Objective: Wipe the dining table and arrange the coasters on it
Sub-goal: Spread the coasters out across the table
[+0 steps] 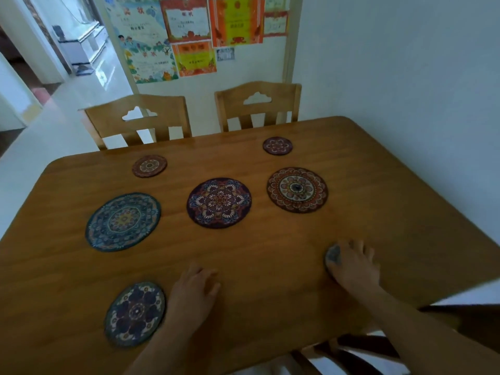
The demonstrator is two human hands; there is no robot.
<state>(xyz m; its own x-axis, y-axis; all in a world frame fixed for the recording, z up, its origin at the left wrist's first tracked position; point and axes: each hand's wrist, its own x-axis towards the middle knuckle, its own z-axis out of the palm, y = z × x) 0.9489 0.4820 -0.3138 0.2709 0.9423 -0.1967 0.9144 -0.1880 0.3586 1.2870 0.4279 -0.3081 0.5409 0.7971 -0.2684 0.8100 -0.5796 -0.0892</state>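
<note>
Round patterned coasters lie on the wooden dining table (270, 255). A big blue one (123, 221), a purple one (219, 203) and a red one (297, 189) form a middle row. Two small coasters sit farther back, one reddish (149, 165) and one dark red (277, 145). A blue floral coaster (135, 313) lies near the front edge, just left of my left hand (193, 295), which rests on the table with fingers loosely apart. My right hand (354, 265) presses flat on a small grey-blue coaster (333, 256), mostly covering it.
Two wooden chairs (136, 119) (258, 104) stand at the table's far side. A white wall runs along the right edge. Part of a dark chair (359, 347) shows at the near right corner. Colourful certificates hang on the wall behind.
</note>
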